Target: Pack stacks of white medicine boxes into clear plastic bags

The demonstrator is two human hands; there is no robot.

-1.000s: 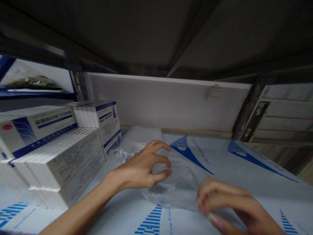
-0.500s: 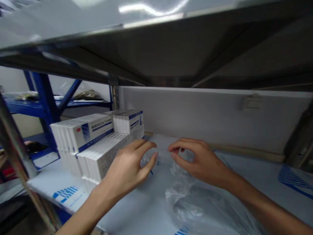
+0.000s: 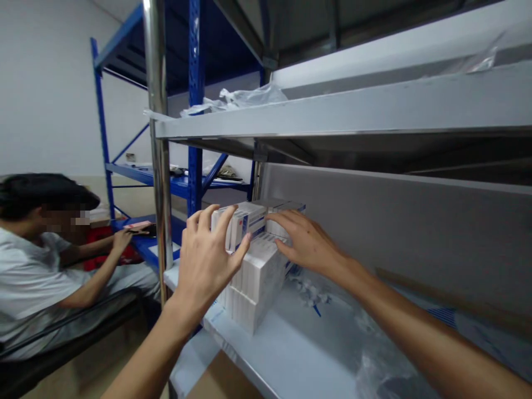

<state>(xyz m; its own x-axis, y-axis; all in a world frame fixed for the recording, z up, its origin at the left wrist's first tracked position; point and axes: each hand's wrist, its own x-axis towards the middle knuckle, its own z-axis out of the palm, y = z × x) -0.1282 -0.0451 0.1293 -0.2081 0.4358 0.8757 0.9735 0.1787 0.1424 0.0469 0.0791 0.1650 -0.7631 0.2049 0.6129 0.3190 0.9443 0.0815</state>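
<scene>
White cartons with blue bands are stacked at the left end of the shelf, with dark printing on them. A smaller group of cartons sits on top at the front left. My left hand is open in front of that upper group, fingers spread and partly covering it. My right hand is also open, fingers curved and thumb apart, over the right side of the stack by the rear cartons. Whether either hand touches a carton I cannot tell.
A crumpled clear plastic bag and clear scraps lie on the shelf. A metal post stands left, with another shelf overhead. Beyond it are a blue rack and a seated person.
The view has swung left and back, bringing the seated person and blue rack into sight. Both hands have moved from the bare shelf area to the carton stack.
</scene>
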